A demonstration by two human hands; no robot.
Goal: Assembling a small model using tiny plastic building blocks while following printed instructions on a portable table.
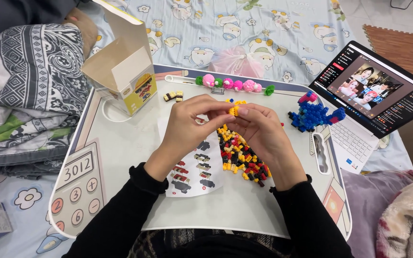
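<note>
Left hand [187, 125], right hand [259, 129] around yellow brick piece [234, 110].

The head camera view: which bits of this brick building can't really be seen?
- Yellow piece: mostly covered by the fingers of the left hand and right hand; its shape is unclear.
- Instruction sheet: the left hand covers its top; drawings too small.
- Loose brick pile: its right side lies under the right hand.
- Open box: top cut off.

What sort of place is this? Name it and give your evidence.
Probably a bedroom at home: a lap tray sits on a cartoon-print bedsheet, folded blankets lie alongside, and an open laptop rests nearby.
</note>
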